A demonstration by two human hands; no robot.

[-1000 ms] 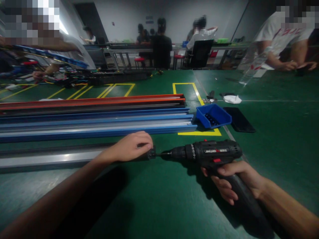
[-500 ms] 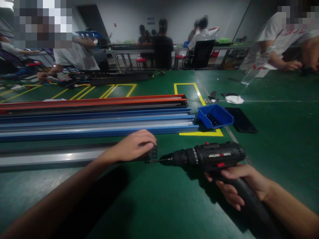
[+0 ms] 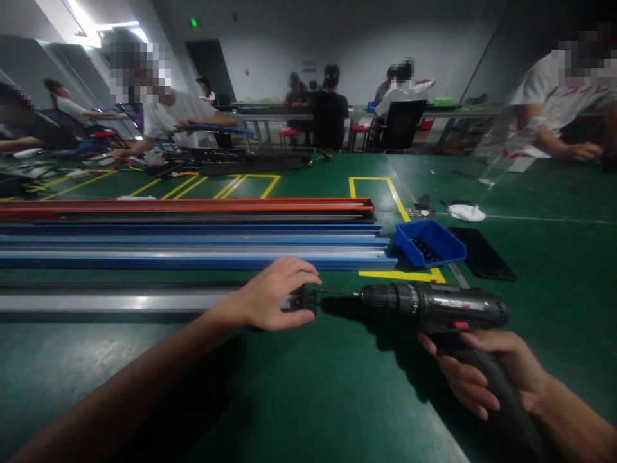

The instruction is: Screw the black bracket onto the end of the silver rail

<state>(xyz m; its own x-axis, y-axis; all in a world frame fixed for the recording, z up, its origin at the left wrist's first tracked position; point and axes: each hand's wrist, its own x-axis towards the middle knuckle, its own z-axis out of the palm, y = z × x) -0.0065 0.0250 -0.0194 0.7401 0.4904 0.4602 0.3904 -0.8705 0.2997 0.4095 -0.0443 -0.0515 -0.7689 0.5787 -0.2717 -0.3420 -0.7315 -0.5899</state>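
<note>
Drill (image 3: pixel 456 302) and rail (image 3: pixel 120 301), end to end

My right hand (image 3: pixel 491 370) is wrapped round the drill's handle, grasping it; the long, thin bit (image 3: pixel 337 292) points at the black cap (image 3: pixel 309 301) on the rail's right end. My left hand (image 3: pixel 274 294) straddles that end, fingers on the far side and thumb on the near; whether they press on it I cannot tell. Nor can I tell whether the bit's tip touches the cap or stops just short.

As I judge it, good work here rests on alignment: the bit should run parallel to the rail and square to the cap's face, with my right wrist directly behind the drill's body. Light, even pressure should serve better than a hard push, since so thin a bit could skate. My left hand ought to brace the rail against that push, its fingertips, which lie near the bit, clear of the tip.

The rail lies flat on the green counter (image 3: pixel 337 399), reaching in from the left edge of view. It is straight and silvery grey, dark along its edges, with a bright reflection partway along. The cap is small, its details blurred. Blue rails (image 3: pixel 193 263) lie beyond, parallel and apart.
</note>
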